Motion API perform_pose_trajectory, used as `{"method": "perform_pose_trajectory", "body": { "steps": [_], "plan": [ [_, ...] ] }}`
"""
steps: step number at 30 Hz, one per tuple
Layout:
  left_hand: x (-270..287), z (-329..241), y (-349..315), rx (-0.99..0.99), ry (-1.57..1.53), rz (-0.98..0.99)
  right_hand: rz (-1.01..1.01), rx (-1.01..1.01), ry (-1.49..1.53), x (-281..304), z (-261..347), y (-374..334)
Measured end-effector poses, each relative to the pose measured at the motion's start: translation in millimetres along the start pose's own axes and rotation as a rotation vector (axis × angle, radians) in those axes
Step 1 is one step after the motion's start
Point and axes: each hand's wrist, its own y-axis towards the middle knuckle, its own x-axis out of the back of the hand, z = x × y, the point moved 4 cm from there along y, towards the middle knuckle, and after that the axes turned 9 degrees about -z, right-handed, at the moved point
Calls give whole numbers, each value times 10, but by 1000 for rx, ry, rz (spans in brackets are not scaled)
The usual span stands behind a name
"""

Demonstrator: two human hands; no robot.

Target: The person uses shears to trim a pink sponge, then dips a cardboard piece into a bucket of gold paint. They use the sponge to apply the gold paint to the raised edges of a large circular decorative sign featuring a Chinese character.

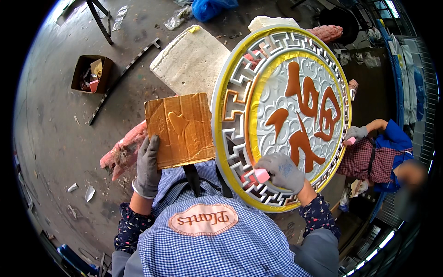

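My left hand, in a grey glove, grips the left edge of a square piece of cardboard smeared with orange-brown paint. Close to the lower rim of a big round relief panel, my gloved right hand pinches a small pink sponge. White scrollwork, a fretted border and yellow rings make up the panel, with raised brown shapes in its centre. Brown-orange colour lies on part of the inner ring and on a few fretwork pieces at left. Whether the sponge touches the panel, I cannot tell.
Across the panel a co-worker in a blue top holds another pink piece at the rim. White foam blocks and pink wrapped bundles lie around and under it. A cardboard box stands on the littered floor.
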Motion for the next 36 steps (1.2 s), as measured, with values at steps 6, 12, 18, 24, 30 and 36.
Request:
{"method": "perform_pose_trajectory", "body": {
  "steps": [6, 12, 18, 24, 30, 36],
  "plan": [
    [11, 113, -9, 126, -175, 13, -115, -6, -56, 197, -14, 104],
    [39, 131, -32, 138, -181, 22, -154, 38, -76, 128, -110, 384],
    [-63, 33, -97, 103, -126, -46, -88, 60, 54, 27, -92, 103],
    [-100, 81, -80, 63, -64, 14, 29, -10, 0, -55, -84, -281],
    [-117, 74, -81, 114, -100, 14, 161, -108, -76, 40, -90, -474],
    [-90, 52, -115, 95, -117, -8, 52, -35, 2, 106, 15, -115]
  ]
}}
